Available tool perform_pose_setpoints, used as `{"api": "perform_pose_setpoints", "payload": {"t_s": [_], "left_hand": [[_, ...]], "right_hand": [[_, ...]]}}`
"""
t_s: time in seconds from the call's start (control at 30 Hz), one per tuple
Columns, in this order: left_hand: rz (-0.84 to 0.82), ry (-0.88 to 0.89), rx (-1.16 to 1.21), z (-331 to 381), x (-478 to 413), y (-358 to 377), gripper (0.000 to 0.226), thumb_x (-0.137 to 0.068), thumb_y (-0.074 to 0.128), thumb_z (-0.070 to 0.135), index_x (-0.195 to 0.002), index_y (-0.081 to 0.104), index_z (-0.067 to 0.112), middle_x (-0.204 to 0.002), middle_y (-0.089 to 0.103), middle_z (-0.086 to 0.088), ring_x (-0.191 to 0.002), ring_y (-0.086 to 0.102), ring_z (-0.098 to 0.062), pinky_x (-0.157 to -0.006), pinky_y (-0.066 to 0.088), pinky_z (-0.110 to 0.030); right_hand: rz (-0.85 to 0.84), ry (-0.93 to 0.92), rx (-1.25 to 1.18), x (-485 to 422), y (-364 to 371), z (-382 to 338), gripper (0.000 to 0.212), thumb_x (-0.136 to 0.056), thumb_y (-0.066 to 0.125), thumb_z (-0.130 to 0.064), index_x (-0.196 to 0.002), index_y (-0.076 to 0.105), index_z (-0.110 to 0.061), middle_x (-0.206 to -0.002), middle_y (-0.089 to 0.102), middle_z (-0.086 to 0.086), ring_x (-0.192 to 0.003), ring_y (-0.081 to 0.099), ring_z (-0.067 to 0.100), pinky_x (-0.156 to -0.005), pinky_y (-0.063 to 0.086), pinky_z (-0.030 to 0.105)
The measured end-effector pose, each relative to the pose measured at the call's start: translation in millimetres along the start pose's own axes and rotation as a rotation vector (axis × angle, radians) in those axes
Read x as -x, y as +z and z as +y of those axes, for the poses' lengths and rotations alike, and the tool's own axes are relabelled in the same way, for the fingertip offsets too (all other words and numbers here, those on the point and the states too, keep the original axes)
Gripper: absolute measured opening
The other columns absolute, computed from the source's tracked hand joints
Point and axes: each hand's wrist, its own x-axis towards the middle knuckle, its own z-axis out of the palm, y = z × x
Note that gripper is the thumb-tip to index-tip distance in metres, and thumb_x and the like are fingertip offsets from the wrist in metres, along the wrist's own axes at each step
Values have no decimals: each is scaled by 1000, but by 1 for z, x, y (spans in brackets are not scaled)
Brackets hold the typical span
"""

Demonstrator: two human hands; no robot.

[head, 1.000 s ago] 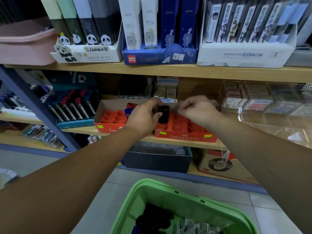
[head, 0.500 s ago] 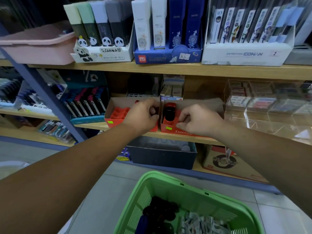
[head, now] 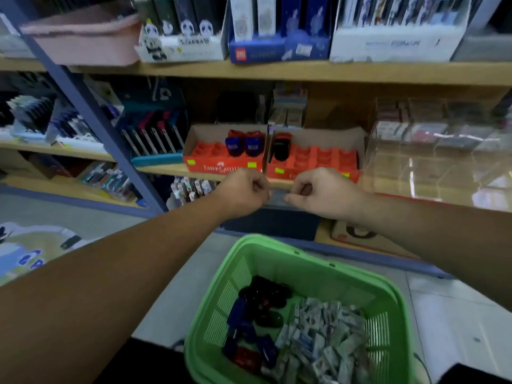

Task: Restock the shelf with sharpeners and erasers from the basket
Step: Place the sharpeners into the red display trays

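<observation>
Two orange sharpener trays stand side by side on the middle shelf. The left tray (head: 219, 168) holds two blue sharpeners (head: 243, 146) with red ones behind. In the right tray (head: 324, 159), a black sharpener (head: 279, 151) sits in the left column. My left hand (head: 243, 191) and my right hand (head: 318, 193) hover just in front of the shelf edge below the trays, fingers curled, nothing visible in either. Below them is the green basket (head: 318, 261), with dark sharpeners (head: 260, 300) on its left and wrapped erasers (head: 321, 342) on its right.
A clear acrylic display case (head: 432, 164) stands right of the trays. A blue shelf post (head: 91, 120) slants down on the left. Boxed stationery (head: 279, 48) lines the upper shelf. A dark blue box (head: 274, 223) sits under the shelf on the tiled floor.
Both hands have pulled back from the right tray toward me, leaving the black sharpener standing in it. The view has tilted down, showing more of the basket.
</observation>
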Motion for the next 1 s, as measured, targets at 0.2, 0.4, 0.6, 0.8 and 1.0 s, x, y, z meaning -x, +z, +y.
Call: {"api": "perform_pose_setpoints", "payload": {"t_s": [0.2,0.4,0.6,0.8,1.0], "left_hand": [[-254,-71,-23,-46,55,85,5,-93,72,21,-94,76,18,-84,71,5,-74,65,-9,-70,50,-19],[-632,-260,-183,-123,124,158,13,-95,65,6,-104,74,6,-104,70,-7,-89,62,-16,-77,48,-20],[-826,-185,-344,-146,146,172,19,-98,57,0,-96,63,18,-92,59,1,-74,55,-9,-63,47,-12],[-838,-355,-199,-150,160,176,49,-92,68,13,-141,61,18,-138,63,-3,-122,62,-23,-105,48,-29],[-1124,-368,-395,-139,171,195,33,-99,54,24,-132,55,23,-119,64,-9,-103,65,-28,-88,53,-41]], "right_hand": [[-595,-65,364,63,118,25,48,-97,57,-63,-127,63,-26,-118,66,0,-106,65,23,-85,57,38],[-750,-67,434,108,203,56,55,-98,59,-58,-133,60,-16,-126,65,10,-109,64,30,-90,58,44],[-674,181,78,110,302,57,61,-92,70,-52,-141,55,-20,-133,62,10,-117,63,31,-96,53,37],[-624,69,310,124,334,70,75,-91,69,-57,-151,41,-23,-135,45,4,-119,56,28,-100,48,39],[-654,150,146,122,317,75,45,-87,72,-55,-117,52,-29,-113,64,1,-99,61,25,-76,44,30]]}}
